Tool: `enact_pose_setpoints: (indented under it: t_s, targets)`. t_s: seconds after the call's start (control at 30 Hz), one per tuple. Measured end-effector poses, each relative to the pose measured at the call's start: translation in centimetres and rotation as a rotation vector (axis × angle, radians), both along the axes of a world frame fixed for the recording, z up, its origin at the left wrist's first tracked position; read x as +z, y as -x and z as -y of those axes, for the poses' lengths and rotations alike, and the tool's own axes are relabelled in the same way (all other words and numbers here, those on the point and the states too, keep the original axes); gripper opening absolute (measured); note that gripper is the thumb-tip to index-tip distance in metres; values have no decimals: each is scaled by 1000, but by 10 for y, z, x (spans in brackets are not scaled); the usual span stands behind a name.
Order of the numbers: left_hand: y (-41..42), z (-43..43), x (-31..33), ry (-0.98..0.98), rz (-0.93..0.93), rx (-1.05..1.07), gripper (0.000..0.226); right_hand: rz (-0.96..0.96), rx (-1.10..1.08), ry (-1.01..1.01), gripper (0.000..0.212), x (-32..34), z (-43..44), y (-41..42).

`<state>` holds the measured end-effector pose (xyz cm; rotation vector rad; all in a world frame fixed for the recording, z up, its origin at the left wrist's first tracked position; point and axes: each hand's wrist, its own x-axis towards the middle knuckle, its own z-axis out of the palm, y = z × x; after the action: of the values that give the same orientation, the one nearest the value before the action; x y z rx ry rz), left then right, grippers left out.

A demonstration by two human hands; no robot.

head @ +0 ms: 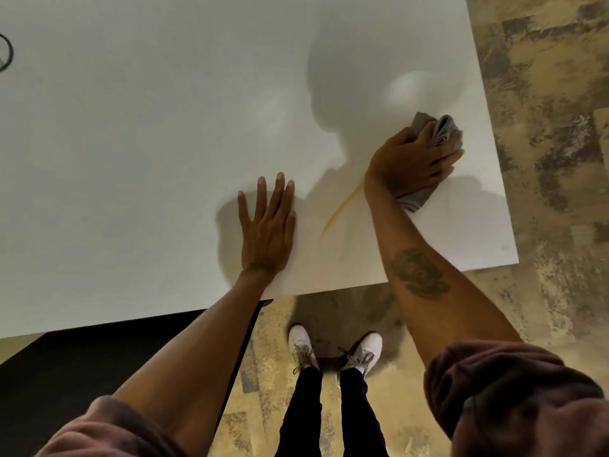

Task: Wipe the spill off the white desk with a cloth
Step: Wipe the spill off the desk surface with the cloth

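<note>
white desk (131, 159) under you: your left hand (267, 230) lies flat, fingers spread. just right, a thin yellow spill (341, 211) streaks toward your right hand (410, 163), clenched on the bunched grey cloth (441, 130), which hides the streak's far end.

One white desk (164, 143). Two hands on it: one left hand (267, 232) lying flat with five fingers spread, one right hand (412, 163) closed over a cloth. One grey cloth (438, 133), bunched, showing past the right fingertips and again under the heel of that hand. One yellowish streak of spill (341, 211), between the left fingers and the right wrist. One tattoo (418, 273) on the right forearm. Two white shoes (300, 341) on the floor
</note>
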<state>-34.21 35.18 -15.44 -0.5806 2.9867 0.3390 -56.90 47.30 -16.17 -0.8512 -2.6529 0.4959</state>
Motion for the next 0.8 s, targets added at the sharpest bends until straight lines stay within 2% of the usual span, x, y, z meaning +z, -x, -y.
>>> enact_pose_setpoints:
  t_s: [0.1,0.23,0.4,0.5,0.67,0.73,0.8]
  targets:
    - [1,0,-2,-3,2,5,57,-56,86,-41,41,10,-7,29]
    - [2,-1,-2,4,-12,12,57,65,266,-15,41,10,-21,58]
    - [2,-2,-3,1,-7,13,57,-50,415,161,58,17,-26,99]
    - [4,-2,-2,5,-4,8,56,16,592,169,51,21,-29,99]
    - [2,-2,-4,-7,-34,9,55,54,764,312,56,22,-32,76]
    - [2,-2,-6,-48,-86,20,54,73,850,409,50,23,-31,55]
    - [0,-2,-7,-79,-149,20,52,83,974,412,43,25,-29,26]
